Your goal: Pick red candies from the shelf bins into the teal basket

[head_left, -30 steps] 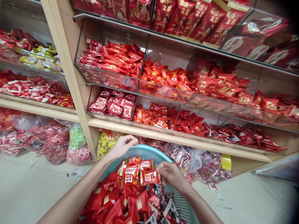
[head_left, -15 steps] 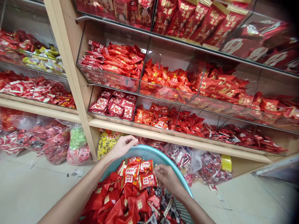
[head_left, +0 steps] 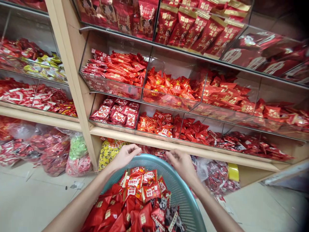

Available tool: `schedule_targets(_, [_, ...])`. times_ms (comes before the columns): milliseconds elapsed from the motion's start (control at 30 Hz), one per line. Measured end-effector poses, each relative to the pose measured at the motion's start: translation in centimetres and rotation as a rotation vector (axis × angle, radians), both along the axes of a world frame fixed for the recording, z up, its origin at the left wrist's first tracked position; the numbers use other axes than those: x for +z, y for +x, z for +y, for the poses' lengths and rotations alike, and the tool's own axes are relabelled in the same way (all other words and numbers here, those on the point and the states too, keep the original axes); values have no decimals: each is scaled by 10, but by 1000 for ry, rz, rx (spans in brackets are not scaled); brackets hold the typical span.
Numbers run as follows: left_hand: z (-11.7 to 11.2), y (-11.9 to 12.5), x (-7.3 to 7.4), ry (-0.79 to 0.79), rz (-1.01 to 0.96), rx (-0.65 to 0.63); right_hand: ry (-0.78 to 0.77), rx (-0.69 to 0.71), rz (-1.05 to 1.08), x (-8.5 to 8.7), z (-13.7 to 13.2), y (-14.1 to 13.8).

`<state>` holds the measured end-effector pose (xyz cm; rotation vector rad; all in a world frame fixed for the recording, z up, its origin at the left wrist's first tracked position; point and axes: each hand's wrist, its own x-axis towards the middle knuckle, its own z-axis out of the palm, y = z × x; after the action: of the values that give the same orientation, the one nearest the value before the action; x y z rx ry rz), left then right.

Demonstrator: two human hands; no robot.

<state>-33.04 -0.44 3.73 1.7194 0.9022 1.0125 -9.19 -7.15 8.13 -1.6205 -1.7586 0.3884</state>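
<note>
A teal plastic basket (head_left: 190, 198) in front of me is heaped with wrapped sweets. Plain red packets (head_left: 111, 212) lie at the near left, white-labelled red-and-orange packets (head_left: 132, 182) at the far side, and black-and-red patterned packets (head_left: 172, 217) at the near right. By the basket's far left rim, my left hand (head_left: 124, 158) is loosely closed, fingers bent toward the thumb. Above the far right rim is my right hand (head_left: 183, 166), its fingers curled and slightly blurred. No packet shows in either hand, though the insides of the fingers are hidden.
Clear-fronted shelf bins (head_left: 169, 100) of red packets rise beyond the basket. A wooden ledge (head_left: 154, 145) runs just past my hands. Filled plastic bags (head_left: 54, 154) stand on the tiled floor (head_left: 36, 199), and a yellow-packet bag (head_left: 109, 153) sits beneath the ledge.
My right hand has left the white-labelled packets and moved up and outward over the far rim. My left hand stays near the rim. The view has shifted slightly upward.
</note>
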Motion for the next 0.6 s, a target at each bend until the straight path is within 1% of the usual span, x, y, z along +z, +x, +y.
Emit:
schedule_targets(67, [0, 0, 1, -10, 0, 4, 111, -66, -114, 19, 23, 8])
schedule_targets(133, [-1, 0, 2, -10, 0, 7, 189, -181, -334, 32, 47, 14])
schedule_targets(200, [-2, 0, 3, -3, 5, 7, 255, -268, -626, 39, 69, 17])
schedule_targets(267, [-2, 0, 3, 5, 13, 12, 320, -302, -882, 41, 88, 19])
schedule_targets(333, [-2, 0, 3, 11, 19, 15, 356, -295, -1027, 41, 102, 19])
schedule_targets(400, [-2, -1, 3, 16, 17, 14, 351, -272, -1071, 41, 111, 19])
schedule_targets(500, [-1, -1, 2, 16, 17, 13, 331, -246, -1071, 40, 118, 20])
schedule_targets(600, [0, -1, 1, 13, 20, 13, 330, -277, -1014, 42, 119, 22])
